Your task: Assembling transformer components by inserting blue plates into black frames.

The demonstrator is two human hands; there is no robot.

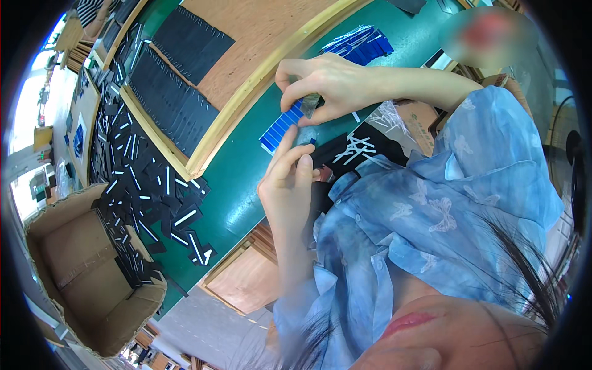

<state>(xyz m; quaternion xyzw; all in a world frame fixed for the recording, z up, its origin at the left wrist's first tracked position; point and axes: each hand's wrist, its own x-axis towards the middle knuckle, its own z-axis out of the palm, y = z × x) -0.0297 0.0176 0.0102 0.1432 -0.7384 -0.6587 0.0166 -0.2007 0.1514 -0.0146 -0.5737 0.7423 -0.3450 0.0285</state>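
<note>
On the green tabletop, a sheet of blue strips [279,131] lies slantwise between my two hands. My right hand [327,83] comes over its upper end, with thumb and fingers closed on a small dark, shiny piece [310,105] there. From below, my left hand [285,182] reaches up with its index finger laid along the sheet's lower edge. Its thumb and other fingers are drawn together, and what they hold, if anything, is hidden. A small dark blue piece [312,142] shows right at those fingertips.
A pile of blue strips [357,46] lies beyond my right hand. A wood-framed board [246,37] carries black panels [172,92]. Many black pieces with white strips [154,191] spread left, beside an open cardboard box [80,259]. White strips [356,148] lie on black cloth near my body.
</note>
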